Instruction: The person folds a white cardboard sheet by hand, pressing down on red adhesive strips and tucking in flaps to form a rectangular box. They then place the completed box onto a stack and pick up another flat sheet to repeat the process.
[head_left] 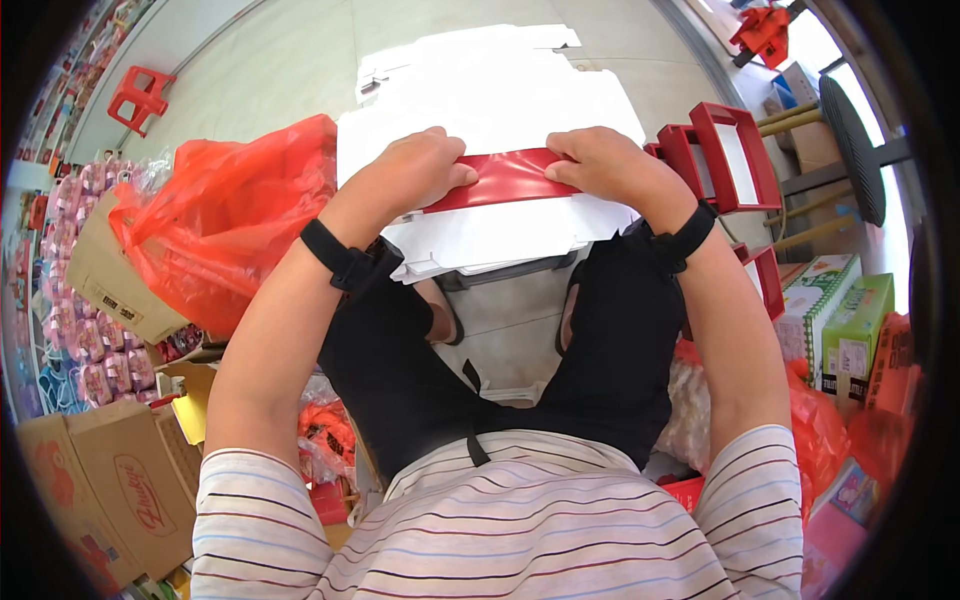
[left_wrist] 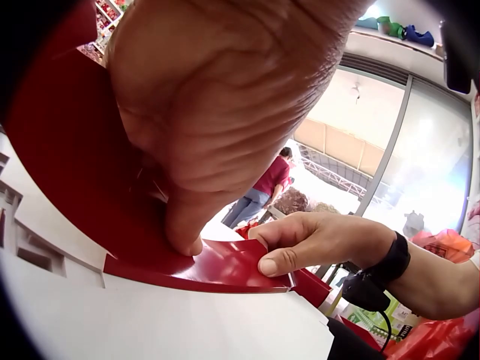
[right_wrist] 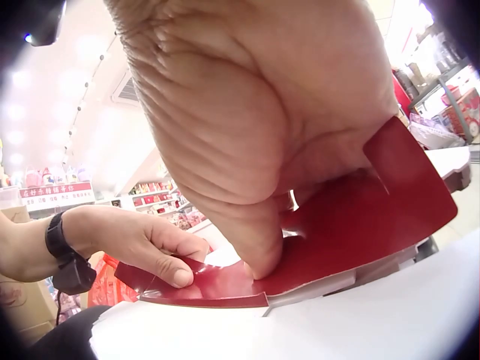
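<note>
A glossy red cardboard box blank (head_left: 515,178) lies across a stack of white card sheets (head_left: 490,90), in front of the person's knees. At its left end, my left hand (head_left: 425,168) grips it, thumb on the near red strip and fingers curled over. My right hand (head_left: 610,165) holds the right end in the same way. In the left wrist view the red card (left_wrist: 232,266) bends up along a fold, with the right thumb pressing near its corner. The right wrist view shows a cut flap (right_wrist: 412,184) standing up beside the right hand (right_wrist: 240,112).
Red box trays (head_left: 740,160) with white insides stand to the right of the stack. A red plastic bag (head_left: 240,210) bulges at its left. Cardboard cartons (head_left: 120,490) and a green box (head_left: 858,335) flank the person. A red stool (head_left: 140,98) stands farther off.
</note>
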